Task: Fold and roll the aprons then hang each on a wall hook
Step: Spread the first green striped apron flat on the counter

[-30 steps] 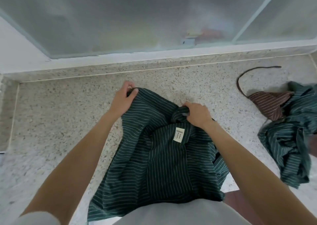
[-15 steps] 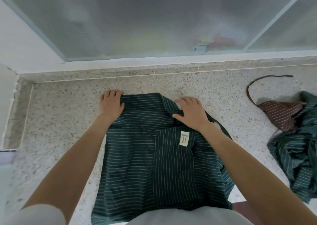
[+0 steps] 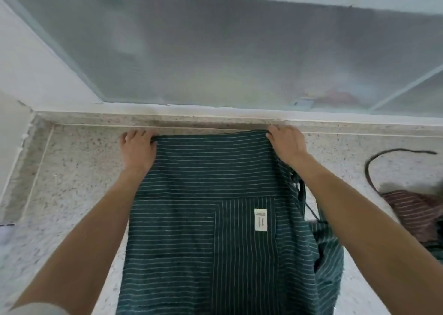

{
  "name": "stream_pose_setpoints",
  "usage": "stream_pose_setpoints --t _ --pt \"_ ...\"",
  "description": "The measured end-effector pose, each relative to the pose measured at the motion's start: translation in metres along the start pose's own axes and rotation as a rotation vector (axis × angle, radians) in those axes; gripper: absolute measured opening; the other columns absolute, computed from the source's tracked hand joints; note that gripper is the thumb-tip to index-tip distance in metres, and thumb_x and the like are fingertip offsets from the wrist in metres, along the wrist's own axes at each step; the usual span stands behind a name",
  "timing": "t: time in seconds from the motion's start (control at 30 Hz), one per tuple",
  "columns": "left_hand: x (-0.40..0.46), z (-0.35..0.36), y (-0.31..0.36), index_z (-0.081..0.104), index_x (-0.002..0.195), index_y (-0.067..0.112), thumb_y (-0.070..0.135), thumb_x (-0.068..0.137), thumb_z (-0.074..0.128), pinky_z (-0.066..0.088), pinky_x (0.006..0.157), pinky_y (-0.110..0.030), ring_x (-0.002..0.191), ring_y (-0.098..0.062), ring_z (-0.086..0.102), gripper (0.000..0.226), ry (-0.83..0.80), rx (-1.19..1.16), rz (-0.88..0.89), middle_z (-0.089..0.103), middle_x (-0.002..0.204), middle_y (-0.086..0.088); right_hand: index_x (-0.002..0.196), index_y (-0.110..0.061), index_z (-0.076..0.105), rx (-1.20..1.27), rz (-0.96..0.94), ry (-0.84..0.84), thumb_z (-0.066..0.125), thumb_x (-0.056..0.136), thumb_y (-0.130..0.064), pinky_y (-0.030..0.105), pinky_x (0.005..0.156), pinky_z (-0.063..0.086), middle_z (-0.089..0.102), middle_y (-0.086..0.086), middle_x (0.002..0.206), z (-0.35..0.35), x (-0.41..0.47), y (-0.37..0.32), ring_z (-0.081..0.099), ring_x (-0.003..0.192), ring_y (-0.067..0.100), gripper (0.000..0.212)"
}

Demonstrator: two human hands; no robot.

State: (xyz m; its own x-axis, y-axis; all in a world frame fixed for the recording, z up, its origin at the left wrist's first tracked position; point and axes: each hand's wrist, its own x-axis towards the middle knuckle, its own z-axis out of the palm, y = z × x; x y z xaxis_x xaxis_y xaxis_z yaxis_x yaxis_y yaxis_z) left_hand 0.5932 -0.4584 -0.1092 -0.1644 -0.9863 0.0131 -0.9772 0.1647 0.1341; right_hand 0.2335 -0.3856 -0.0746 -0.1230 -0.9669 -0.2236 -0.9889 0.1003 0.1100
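Note:
A dark green apron [image 3: 206,214] with thin white stripes and a white label lies spread flat on the speckled stone counter [image 3: 76,170], its far edge near the back wall. My left hand [image 3: 137,150] pinches the apron's far left corner. My right hand [image 3: 286,144] pinches the far right corner. The cloth is stretched straight between the two hands. The apron's right side is bunched under my right forearm, with a thin strap trailing there.
At the right edge lies a crumpled brown striped apron [image 3: 417,211] with a dark strap [image 3: 374,161] curling across the counter. A frosted glass window [image 3: 239,50] runs along the back. A white wall [image 3: 28,74] closes the left side.
Both hands have slid forward and apart, carrying the apron's top edge to the back of the counter. The cloth, bunched a second ago, now lies flat and stretched.

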Motion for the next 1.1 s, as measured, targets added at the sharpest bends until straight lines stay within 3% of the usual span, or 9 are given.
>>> stream_pose_setpoints --t 0.1,0.2,0.3,0.43,0.63,0.77,0.9,1.0,1.1 --pt "-0.012 0.003 0.006 0.058 0.12 0.014 0.022 0.086 0.06 0.025 0.107 -0.048 0.12 -0.035 0.042 0.034 0.014 -0.026 0.01 0.055 0.124 -0.012 0.127 -0.014 0.047 0.037 0.062 0.012 0.042 0.097 -0.032 0.043 0.1 0.038 0.053 0.014 0.128 0.022 0.004 -0.007 0.045 0.118 0.033 0.035" --pt "-0.045 0.009 0.027 0.056 0.122 0.015 0.037 0.09 0.043 0.031 0.103 -0.048 0.119 -0.032 0.045 0.04 0.023 -0.114 0.138 0.055 0.126 -0.009 0.129 -0.012 0.048 0.196 0.038 0.176 0.048 0.094 -0.025 0.046 0.108 0.03 0.047 0.015 0.135 0.033 -0.031 -0.024 0.04 0.126 0.034 0.038" --pt "-0.083 0.02 0.051 0.033 0.143 0.026 0.065 0.088 0.028 0.013 0.112 -0.054 0.14 -0.029 0.023 0.067 -0.255 -0.114 0.197 0.032 0.15 -0.006 0.129 -0.012 0.052 0.195 -0.061 0.279 0.044 0.095 -0.026 0.05 0.115 0.012 0.045 0.014 0.14 0.047 -0.087 -0.046 0.032 0.135 0.031 0.037" --pt "-0.099 0.047 0.056 -0.01 0.147 0.038 0.089 0.065 0.006 -0.006 0.106 -0.066 0.141 -0.032 -0.019 0.098 -0.483 0.001 0.141 -0.017 0.156 -0.003 0.145 -0.018 0.034 0.072 -0.179 0.044 0.032 0.092 -0.056 0.056 0.114 0.002 0.018 0.015 0.156 0.081 -0.13 -0.063 0.006 0.145 0.032 0.065" --pt "-0.09 0.06 0.046 -0.021 0.141 0.045 0.093 0.062 0.006 -0.012 0.103 -0.069 0.138 -0.03 -0.029 0.097 -0.419 0.039 0.158 -0.025 0.154 0.0 0.15 -0.035 0.0 0.139 -0.062 -0.151 0.009 0.079 -0.081 0.062 0.109 -0.011 -0.014 0.012 0.156 0.098 -0.106 -0.054 -0.017 0.141 0.039 0.085" --pt "-0.079 0.061 0.034 -0.023 0.138 0.048 0.094 0.06 0.005 -0.011 0.104 -0.069 0.139 -0.029 -0.028 0.095 -0.391 0.059 0.177 -0.025 0.154 0.003 0.149 -0.039 -0.003 0.217 0.022 -0.166 0.012 0.087 -0.073 0.063 0.11 0.003 -0.019 0.004 0.156 0.087 -0.072 -0.042 -0.013 0.142 0.039 0.072" --pt "-0.061 0.059 0.023 -0.023 0.137 0.049 0.094 0.059 0.006 -0.011 0.105 -0.069 0.138 -0.028 -0.029 0.095 -0.405 0.061 0.169 -0.026 0.153 0.004 0.149 -0.029 0.019 0.241 0.108 -0.008 0.033 0.098 -0.047 0.052 0.108 0.03 0.005 0.012 0.157 0.068 -0.037 -0.025 0.023 0.135 0.042 0.056" --pt "-0.06 0.056 0.027 -0.01 0.144 0.043 0.089 0.068 0.025 -0.013 0.103 -0.067 0.14 -0.027 -0.025 0.095 -0.406 0.015 0.156 -0.021 0.155 0.001 0.145 -0.022 0.029 0.412 0.169 0.083 0.05 0.096 -0.027 0.047 0.102 0.041 0.013 0.011 0.155 0.054 -0.025 -0.009 0.032 0.132 0.036 0.054" --pt "-0.072 0.048 0.05 0.016 0.148 0.03 0.062 0.083 0.05 -0.008 0.107 -0.064 0.144 -0.026 -0.011 0.08 -0.308 -0.064 0.182 0.001 0.158 -0.006 0.137 -0.017 0.042 0.6 0.105 0.219 0.055 0.094 -0.027 0.04 0.099 0.044 0.023 0.009 0.151 0.045 -0.034 0.001 0.035 0.131 0.029 0.047"
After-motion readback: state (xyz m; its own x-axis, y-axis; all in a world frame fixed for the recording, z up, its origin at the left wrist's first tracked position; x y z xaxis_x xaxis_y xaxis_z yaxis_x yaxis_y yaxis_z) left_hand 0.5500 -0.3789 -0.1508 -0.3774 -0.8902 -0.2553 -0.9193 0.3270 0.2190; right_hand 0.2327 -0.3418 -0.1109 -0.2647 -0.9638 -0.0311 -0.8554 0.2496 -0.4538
